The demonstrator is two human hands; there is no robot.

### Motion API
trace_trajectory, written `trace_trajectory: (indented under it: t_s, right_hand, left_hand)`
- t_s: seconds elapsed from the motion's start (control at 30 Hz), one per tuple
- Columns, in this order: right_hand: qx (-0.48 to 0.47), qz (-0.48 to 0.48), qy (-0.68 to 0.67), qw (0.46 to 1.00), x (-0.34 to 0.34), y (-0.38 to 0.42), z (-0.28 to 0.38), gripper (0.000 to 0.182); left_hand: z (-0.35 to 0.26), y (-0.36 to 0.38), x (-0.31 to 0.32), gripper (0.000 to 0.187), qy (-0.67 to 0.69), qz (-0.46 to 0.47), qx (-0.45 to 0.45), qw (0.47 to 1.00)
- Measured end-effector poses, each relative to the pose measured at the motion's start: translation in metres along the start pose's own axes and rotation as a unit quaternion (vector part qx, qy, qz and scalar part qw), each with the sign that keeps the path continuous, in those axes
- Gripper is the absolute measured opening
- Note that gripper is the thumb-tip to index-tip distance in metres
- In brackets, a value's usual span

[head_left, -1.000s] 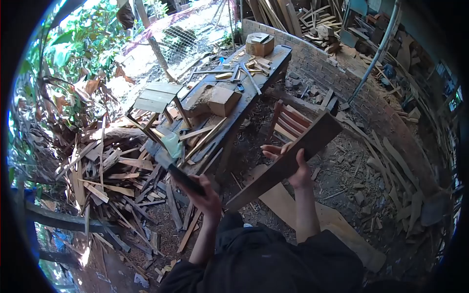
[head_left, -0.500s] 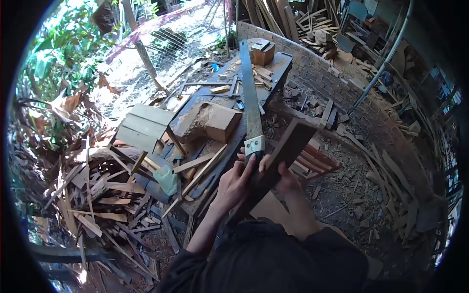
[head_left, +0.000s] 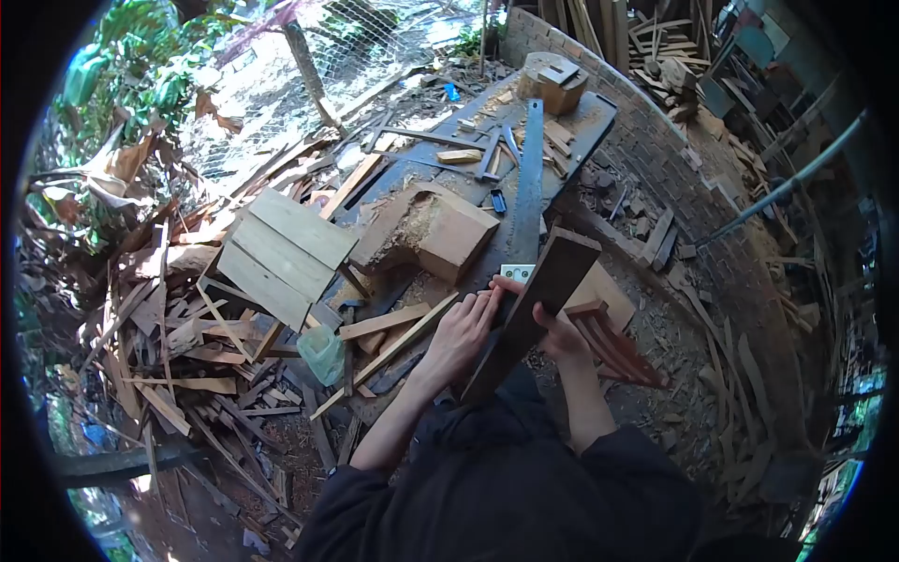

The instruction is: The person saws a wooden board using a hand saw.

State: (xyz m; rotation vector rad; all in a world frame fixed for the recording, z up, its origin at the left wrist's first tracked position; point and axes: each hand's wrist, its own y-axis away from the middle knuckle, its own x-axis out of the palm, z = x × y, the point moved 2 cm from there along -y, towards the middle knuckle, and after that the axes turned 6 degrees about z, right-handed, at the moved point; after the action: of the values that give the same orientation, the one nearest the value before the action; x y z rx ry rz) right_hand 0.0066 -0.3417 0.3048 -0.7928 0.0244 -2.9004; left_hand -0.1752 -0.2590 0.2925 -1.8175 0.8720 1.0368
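The left hand (head_left: 464, 328) had its fingers closed around the handle of a saw (head_left: 530, 187), its blade pointing away toward the bench (head_left: 592, 126). The right hand (head_left: 566, 341) gripped a dark board (head_left: 532, 314) tilted just beside the saw, thumb on one face.

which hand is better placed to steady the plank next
Probably the right hand: it holds the plank, while the left hand is at the saw handle.
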Motion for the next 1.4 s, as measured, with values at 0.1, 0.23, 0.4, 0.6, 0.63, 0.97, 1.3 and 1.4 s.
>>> trace_trajectory:
  t_s: [0.1,0.23,0.4,0.6,0.63,0.97,1.3,1.4]
  right_hand:
    - [0.026,-0.005,-0.022,0.999,-0.029,-0.036,0.001,0.09]
    - [0.044,0.022,-0.025,0.998,-0.081,-0.099,0.015,0.086]
    - [0.042,0.001,-0.036,0.998,-0.178,-0.19,0.039,0.085]
    - [-0.099,-0.019,-0.026,0.995,-0.33,-0.294,0.026,0.088]
    - [-0.079,-0.043,-0.065,0.994,-0.382,-0.308,0.008,0.087]
    - [0.07,-0.453,0.335,0.823,-0.529,-0.234,0.017,0.022]
    - [0.073,-0.345,0.433,0.829,-0.511,-0.123,0.031,0.005]
    - [0.045,-0.323,0.39,0.861,-0.476,-0.124,0.021,0.013]
  left_hand:
    - [0.018,-0.017,0.014,0.078,0.047,0.028,-0.065,0.996]
    - [0.044,-0.04,0.077,0.085,0.263,-0.243,-0.266,0.895]
    - [0.071,-0.108,0.197,0.038,0.454,-0.182,-0.436,0.755]
    - [0.118,-0.187,0.185,0.056,0.197,-0.207,-0.555,0.781]
    - [0.128,-0.197,0.18,0.06,0.158,-0.202,-0.578,0.775]
    - [0.225,-0.194,0.231,0.078,0.016,-0.035,-0.616,0.787]
    - [0.257,-0.166,0.262,0.049,-0.135,-0.082,-0.438,0.885]
    - [0.26,-0.154,0.266,0.045,-0.162,-0.071,-0.417,0.892]
